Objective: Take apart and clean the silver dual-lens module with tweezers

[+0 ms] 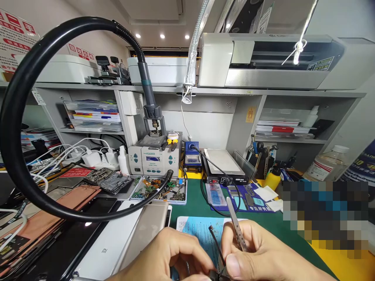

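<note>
1. Head view: my right hand (258, 253) grips the tweezers (236, 224), thumb and fingers closed; the metal tool tilts, its broad end up and leaning left.
2. My left hand (178, 253) curls in from the left, fingertips near my right thumb. The lower edge of the view cuts it off, so I cannot tell whether it is clamped on anything.
3. The black strip (216, 242) slants up between my hands, its upper end free, its lower end beside my right thumb. What it joins down there is too hidden to tell.
4. Beneath the strip and my hands lies the blue sheet (202, 234), printed with text, on the green mat (193, 207).
5. Left of my hands, the white phone (99, 246) lies back up among other phones.
6. Beyond them, the tray (175, 202) holds small circuit parts, in front of the hot-air station (154, 158). The station's black hose (8, 117) makes a wide loop on the left.
7. Ahead, the blue iron stand (193, 154) sits between the station and the heating plate (224, 162).
8. To the right, the yellow bottle (273, 177) leans near the larger clear bottle (326, 164).
</note>
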Action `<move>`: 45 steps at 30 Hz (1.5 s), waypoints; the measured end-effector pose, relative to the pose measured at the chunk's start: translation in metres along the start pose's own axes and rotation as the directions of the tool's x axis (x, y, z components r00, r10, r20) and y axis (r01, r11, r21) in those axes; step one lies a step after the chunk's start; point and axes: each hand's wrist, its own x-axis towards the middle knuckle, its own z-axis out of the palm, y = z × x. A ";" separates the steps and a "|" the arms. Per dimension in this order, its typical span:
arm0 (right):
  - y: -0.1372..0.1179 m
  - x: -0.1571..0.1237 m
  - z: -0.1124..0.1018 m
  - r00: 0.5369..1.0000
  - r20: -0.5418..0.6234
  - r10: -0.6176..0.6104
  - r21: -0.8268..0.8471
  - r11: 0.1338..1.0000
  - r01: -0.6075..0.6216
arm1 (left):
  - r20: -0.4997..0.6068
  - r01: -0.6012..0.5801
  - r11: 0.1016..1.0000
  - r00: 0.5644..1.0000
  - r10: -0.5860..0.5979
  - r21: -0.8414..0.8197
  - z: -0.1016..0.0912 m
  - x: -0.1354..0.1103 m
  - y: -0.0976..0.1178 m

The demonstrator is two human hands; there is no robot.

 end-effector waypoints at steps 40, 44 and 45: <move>0.014 0.004 0.007 0.994 -0.004 -0.105 -0.071 0.992 0.105 | 0.400 0.465 0.708 0.875 -0.273 -0.531 -0.009 0.012 -0.001; 0.022 0.013 -0.002 0.994 0.070 -0.086 -0.070 0.993 0.091 | 0.370 0.460 0.691 0.883 -0.289 -0.558 -0.008 0.011 -0.003; 0.024 0.016 -0.005 0.992 0.090 -0.093 -0.061 0.993 0.099 | 0.366 0.459 0.687 0.884 -0.291 -0.563 -0.008 0.011 -0.003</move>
